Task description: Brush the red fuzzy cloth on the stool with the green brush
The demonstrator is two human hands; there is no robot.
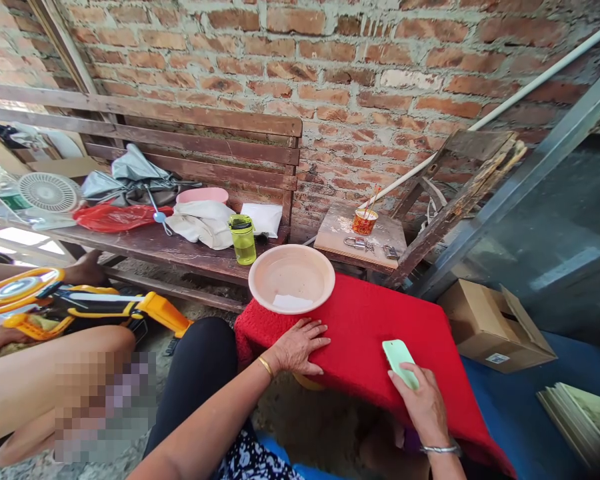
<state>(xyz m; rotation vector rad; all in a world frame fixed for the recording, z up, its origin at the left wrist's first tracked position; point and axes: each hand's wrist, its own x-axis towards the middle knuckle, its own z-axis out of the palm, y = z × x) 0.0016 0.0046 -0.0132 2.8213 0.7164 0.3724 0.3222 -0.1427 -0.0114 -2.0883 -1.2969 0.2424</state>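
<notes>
The left hand (301,347) lies palm down, fingers slightly spread, on the red-covered worktop (360,320) near the basin (293,267). The right hand (423,400) pinches the pale green object (397,357) between thumb and fingers, over the worktop's right portion.

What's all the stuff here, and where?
rounded flat object: one, mint, right hand
textured fabric cover: one, red, centre
round plastic basin: one, peach, on cover
flat piece: one, white, basin
slatted wooden bench: one, brown, left
lidded plastic bottle: one, lime, bench
crumpled cloth: one, white, bench
oval dish: one, pink, bench
plastic bag: one, red, bench
fabric bundle: one, grey, bench
round fan: one, white, bench
printed cup: one, orange, wooden chair
metal padlocks: two, silvery, chair
cardboard box: one, brown, right
plastic contraption: one, yellow, left
brick wall: one, reddish, behind
other person: one, partial, left
clutter: uncountable, mixed, left
left hand: one, gold bangle, cover
right hand: one, silvery bangle, holding object
</notes>
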